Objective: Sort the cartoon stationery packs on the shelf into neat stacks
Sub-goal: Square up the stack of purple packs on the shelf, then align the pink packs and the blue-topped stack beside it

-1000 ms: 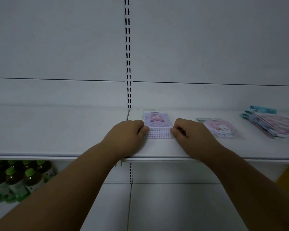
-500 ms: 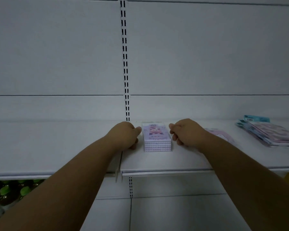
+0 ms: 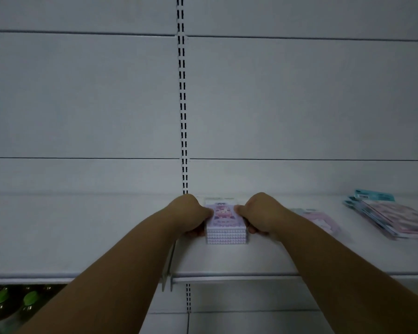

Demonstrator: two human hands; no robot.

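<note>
White shelf (image 3: 82, 237) w/ white back panels and a slotted upright (image 3: 182, 104) running down the middle; dim light. Bottom left, under the shelf: green-capped bottles (image 3: 12, 302). Left hand (image 3: 191, 216) comes in from lower left, fingers curled round the left side of the purple stack (image 3: 226, 225), thumb on its top edge. The stack is a neat pile of cartoon packs, edges lined up, sitting on the shelf just right of the upright, near the back panel; pink cartoon figure on the top pack. Right hand (image 3: 261, 216) mirrors it, grip closed on the stack's right side, thumb on top, fingers down the side. Both grips are pressed against the stack from opposite sides. Just right of the right hand, partly hidden by the forearm: a pink pack (image 3: 321, 220) lying flat, blurred. Far right: a loose fanned pile (image 3: 391, 218) of pink and teal packs, edges uneven, well apart from the stack.
</note>
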